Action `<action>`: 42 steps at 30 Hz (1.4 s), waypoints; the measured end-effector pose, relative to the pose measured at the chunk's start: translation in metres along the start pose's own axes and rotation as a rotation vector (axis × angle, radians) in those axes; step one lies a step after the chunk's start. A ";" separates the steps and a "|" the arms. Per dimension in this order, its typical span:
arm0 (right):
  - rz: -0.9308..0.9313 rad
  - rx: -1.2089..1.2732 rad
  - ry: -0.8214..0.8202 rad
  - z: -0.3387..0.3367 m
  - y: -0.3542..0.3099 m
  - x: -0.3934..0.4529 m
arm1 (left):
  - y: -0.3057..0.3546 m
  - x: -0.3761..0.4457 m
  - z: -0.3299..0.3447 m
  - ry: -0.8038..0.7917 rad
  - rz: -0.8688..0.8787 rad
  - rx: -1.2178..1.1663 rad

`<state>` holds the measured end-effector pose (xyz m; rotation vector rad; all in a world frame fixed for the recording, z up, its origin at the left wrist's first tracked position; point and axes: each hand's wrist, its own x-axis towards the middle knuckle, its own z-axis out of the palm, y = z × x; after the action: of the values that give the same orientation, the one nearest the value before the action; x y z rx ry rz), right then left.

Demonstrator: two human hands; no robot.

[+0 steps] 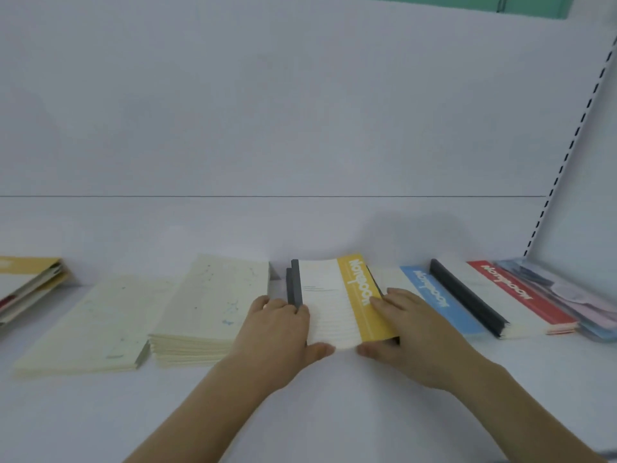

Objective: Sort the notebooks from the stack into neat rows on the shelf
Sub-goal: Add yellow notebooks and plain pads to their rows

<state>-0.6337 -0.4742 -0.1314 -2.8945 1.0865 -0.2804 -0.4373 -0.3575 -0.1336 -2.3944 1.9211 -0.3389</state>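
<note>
A stack of white notebooks with a yellow band (334, 302) and dark spine lies on the white shelf (300, 412) at centre. My left hand (277, 332) grips its left edge and near corner. My right hand (410, 332) grips its right edge, fingers over the yellow band. To the right lie a blue-banded notebook (444, 305) and a red-banded stack (521, 295) with a dark spine. To the left lie two cream stacks (207, 312) (96, 329).
A yellow-edged pile of notebooks (26, 285) sits at the far left. Pastel blue and pink notebooks (581, 305) lie at the far right against the slotted shelf upright (567, 152). The white back panel rises behind the row.
</note>
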 end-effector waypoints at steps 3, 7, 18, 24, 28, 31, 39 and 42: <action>-0.055 -0.018 -0.015 0.012 0.007 0.012 | 0.000 0.006 0.005 -0.012 -0.012 0.049; -0.146 -0.108 -0.001 0.023 0.019 0.023 | 0.004 0.008 0.006 -0.016 -0.038 0.041; -0.285 -0.133 0.015 0.029 0.037 0.037 | 0.002 0.017 0.009 -0.054 -0.137 -0.106; -0.309 -0.141 -0.005 0.027 0.038 0.041 | -0.003 0.019 0.009 -0.080 -0.118 -0.117; -0.280 -0.088 -0.097 0.017 0.040 0.045 | -0.006 0.020 0.005 -0.116 -0.108 -0.139; -0.273 -0.069 -0.131 0.014 0.040 0.049 | -0.006 0.021 0.005 -0.145 -0.126 -0.163; -0.264 -0.117 -0.122 0.015 0.041 0.045 | -0.001 0.018 0.001 -0.117 -0.143 -0.116; -0.242 -0.132 0.004 0.012 0.039 0.042 | 0.005 0.010 0.000 -0.035 -0.176 -0.145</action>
<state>-0.6256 -0.5316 -0.1406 -3.1472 0.7811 -0.2295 -0.4396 -0.3681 -0.1336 -2.6502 1.7827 -0.1689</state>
